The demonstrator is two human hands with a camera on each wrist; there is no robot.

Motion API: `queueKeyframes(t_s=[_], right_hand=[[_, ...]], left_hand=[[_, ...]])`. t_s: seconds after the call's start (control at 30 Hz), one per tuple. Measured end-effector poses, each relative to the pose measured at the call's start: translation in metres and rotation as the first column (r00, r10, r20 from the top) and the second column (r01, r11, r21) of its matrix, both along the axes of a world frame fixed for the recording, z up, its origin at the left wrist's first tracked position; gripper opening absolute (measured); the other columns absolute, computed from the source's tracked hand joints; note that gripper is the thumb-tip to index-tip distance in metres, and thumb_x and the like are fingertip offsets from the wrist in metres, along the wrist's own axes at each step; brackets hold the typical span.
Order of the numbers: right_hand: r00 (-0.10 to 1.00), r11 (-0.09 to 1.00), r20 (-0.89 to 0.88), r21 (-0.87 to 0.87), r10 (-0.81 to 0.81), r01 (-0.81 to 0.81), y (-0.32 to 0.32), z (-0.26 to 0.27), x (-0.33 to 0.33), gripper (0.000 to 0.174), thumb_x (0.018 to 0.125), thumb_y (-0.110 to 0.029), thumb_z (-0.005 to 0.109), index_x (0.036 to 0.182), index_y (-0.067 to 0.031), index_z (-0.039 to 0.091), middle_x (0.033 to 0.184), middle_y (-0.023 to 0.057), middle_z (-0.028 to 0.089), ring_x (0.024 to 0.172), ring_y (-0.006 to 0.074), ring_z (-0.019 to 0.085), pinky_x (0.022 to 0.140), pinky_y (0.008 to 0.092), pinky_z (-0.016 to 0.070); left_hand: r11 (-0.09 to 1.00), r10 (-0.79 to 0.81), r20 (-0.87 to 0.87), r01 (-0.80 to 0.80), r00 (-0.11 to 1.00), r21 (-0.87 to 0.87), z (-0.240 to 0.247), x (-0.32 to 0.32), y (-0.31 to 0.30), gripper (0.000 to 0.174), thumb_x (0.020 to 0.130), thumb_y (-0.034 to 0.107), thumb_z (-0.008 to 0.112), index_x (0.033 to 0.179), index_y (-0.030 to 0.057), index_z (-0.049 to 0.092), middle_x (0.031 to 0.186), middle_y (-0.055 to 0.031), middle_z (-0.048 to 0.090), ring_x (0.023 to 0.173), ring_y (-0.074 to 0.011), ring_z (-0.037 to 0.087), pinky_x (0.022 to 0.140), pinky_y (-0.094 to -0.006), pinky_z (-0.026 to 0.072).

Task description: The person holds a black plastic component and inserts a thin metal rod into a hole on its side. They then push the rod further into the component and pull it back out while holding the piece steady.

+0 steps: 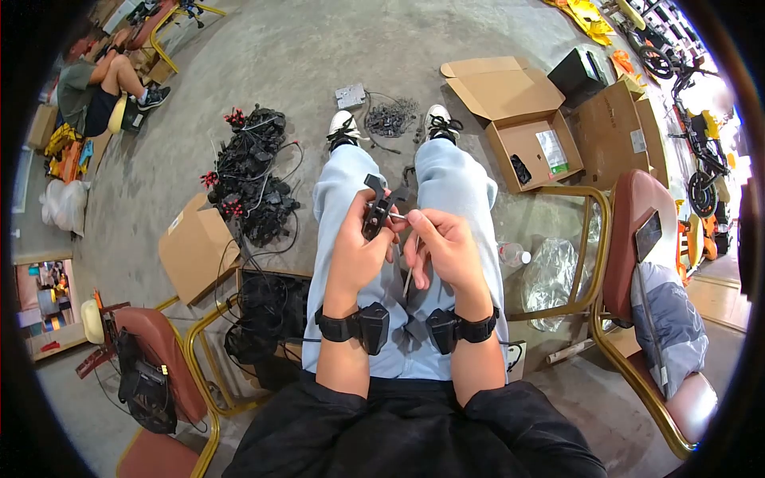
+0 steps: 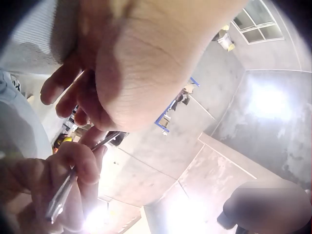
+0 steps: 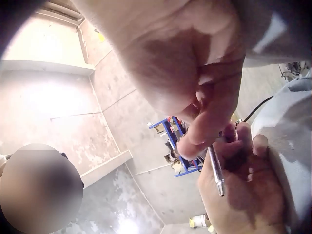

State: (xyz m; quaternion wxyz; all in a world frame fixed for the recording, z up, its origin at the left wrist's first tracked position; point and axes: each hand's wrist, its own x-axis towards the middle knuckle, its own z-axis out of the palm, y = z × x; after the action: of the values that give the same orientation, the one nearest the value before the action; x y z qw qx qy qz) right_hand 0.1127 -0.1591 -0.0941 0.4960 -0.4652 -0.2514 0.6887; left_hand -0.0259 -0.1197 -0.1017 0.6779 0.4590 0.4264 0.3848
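Observation:
Over the lap, my left hand (image 1: pixel 358 256) grips a black, angular plastic part (image 1: pixel 378 209) with a notched, forked top. My right hand (image 1: pixel 448 248) pinches a slim silver rod-like tool (image 1: pixel 398 216) between thumb and fingertips, its far end right at the black part. A second thin metal length (image 1: pixel 409 275) shows below the right fingers. In the left wrist view the silver tool (image 2: pixel 61 197) slants out from the curled right fingers, and the black part is mostly hidden behind the left palm. The right wrist view shows a tapered metal tip (image 3: pixel 219 183) overlapping the left hand (image 3: pixel 253 190).
A heap of black cabled parts (image 1: pixel 253 175) lies on the floor ahead left, with a small grey box (image 1: pixel 349 96) and a coiled cable pile (image 1: pixel 391 117) by the feet. An open cardboard box (image 1: pixel 530 151) and chairs (image 1: pixel 637 231) flank me. Another person (image 1: pixel 96 84) sits far left.

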Motion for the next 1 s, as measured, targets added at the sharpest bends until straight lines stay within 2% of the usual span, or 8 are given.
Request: queueKeyframes(t_s=[0.17,0.23,0.37,0.5,0.57,0.67,0.8,1.0], right_hand=[[1.0,1.0,-0.008,-0.017,-0.01,0.01,0.0,-0.003,0.003,0.026,0.092,-0.02,0.046,0.089,0.0031,0.058,0.053,0.0047,0.053,0.035,0.011,0.049,0.031,0.0213,0.0359],[0.981,0.991,0.192,0.133,0.0,-0.026,0.0,-0.009,0.003,0.021,0.09,-0.016,0.05,0.091,0.0027,0.058,0.061,0.0027,0.057,0.049,0.0073,0.054,0.042,0.0202,0.0409],[0.983,0.973,0.178,0.232,-0.045,0.002,0.0,-0.001,-0.005,0.016,0.088,-0.013,0.054,0.091,0.0019,0.059,0.08,0.0004,0.061,0.07,0.0021,0.051,0.06,0.0187,0.0404],[0.964,0.939,0.236,0.34,-0.126,0.039,0.001,-0.016,-0.004,0.017,0.089,-0.014,0.053,0.09,0.0011,0.06,0.074,0.0008,0.06,0.062,0.0022,0.048,0.054,0.0175,0.0377],[0.991,0.986,0.123,0.163,-0.053,0.033,0.001,-0.013,-0.001,0.02,0.091,-0.015,0.048,0.088,-0.0004,0.06,0.064,-0.0002,0.054,0.048,0.0032,0.04,0.043,0.017,0.0311],[0.992,0.99,0.124,0.139,-0.037,0.02,0.002,-0.011,-0.002,0.023,0.092,-0.017,0.046,0.087,0.0001,0.06,0.06,0.0017,0.054,0.043,0.0038,0.04,0.039,0.017,0.0297],[0.984,0.993,0.175,0.121,-0.024,0.003,0.002,-0.009,-0.002,0.024,0.092,-0.018,0.045,0.088,0.001,0.06,0.059,0.0035,0.055,0.04,0.0044,0.04,0.038,0.0173,0.0296],[0.997,0.993,0.077,0.121,-0.028,0.019,0.002,-0.011,0.001,0.022,0.091,-0.018,0.049,0.09,0.0007,0.061,0.06,0.0051,0.059,0.04,0.004,0.042,0.037,0.0172,0.0315]], left_hand=[[0.999,-0.014,-0.07,0.016,0.997,0.03,-0.004,0.004,0.001,0.034,0.081,-0.006,0.045,0.113,0.0024,0.042,0.09,-0.005,0.054,0.062,-0.0077,0.052,0.047,-0.0208,0.0421],[0.998,0.057,-0.017,-0.057,0.998,0.038,-0.006,0.006,0.001,0.033,0.078,-0.006,0.048,0.111,-0.0001,0.043,0.086,-0.0059,0.055,0.059,-0.0093,0.052,0.044,-0.0211,0.0425],[0.994,0.106,0.064,-0.103,0.992,-0.045,-0.006,0.002,0.005,0.029,0.078,-0.004,0.05,0.105,0.0,0.044,0.083,-0.0052,0.055,0.056,-0.0093,0.051,0.042,-0.0216,0.0423],[0.997,0.069,0.085,-0.067,0.994,-0.023,-0.004,-0.001,0.006,0.025,0.076,-0.005,0.047,0.101,-0.0007,0.045,0.079,-0.0057,0.055,0.057,-0.0101,0.052,0.042,-0.0228,0.0429],[0.996,0.079,0.074,-0.077,0.994,-0.035,-0.005,0.0,0.006,0.026,0.076,-0.006,0.044,0.101,-0.0014,0.046,0.078,-0.0062,0.055,0.057,-0.0104,0.052,0.042,-0.0231,0.043],[0.997,0.079,0.042,-0.078,0.996,-0.025,-0.004,0.001,0.006,0.026,0.076,-0.006,0.044,0.102,-0.0017,0.046,0.079,-0.0065,0.056,0.058,-0.0105,0.052,0.043,-0.0231,0.0432],[0.997,0.075,0.048,-0.075,0.996,-0.015,-0.006,0.001,0.005,0.028,0.077,-0.007,0.044,0.104,-0.001,0.046,0.084,-0.0067,0.055,0.061,-0.0104,0.053,0.045,-0.0228,0.0438],[0.998,0.056,0.043,-0.056,0.998,0.001,-0.008,0.002,0.004,0.037,0.078,-0.009,0.044,0.114,0.0007,0.043,0.091,-0.0062,0.054,0.065,-0.0097,0.054,0.046,-0.0217,0.0434]])
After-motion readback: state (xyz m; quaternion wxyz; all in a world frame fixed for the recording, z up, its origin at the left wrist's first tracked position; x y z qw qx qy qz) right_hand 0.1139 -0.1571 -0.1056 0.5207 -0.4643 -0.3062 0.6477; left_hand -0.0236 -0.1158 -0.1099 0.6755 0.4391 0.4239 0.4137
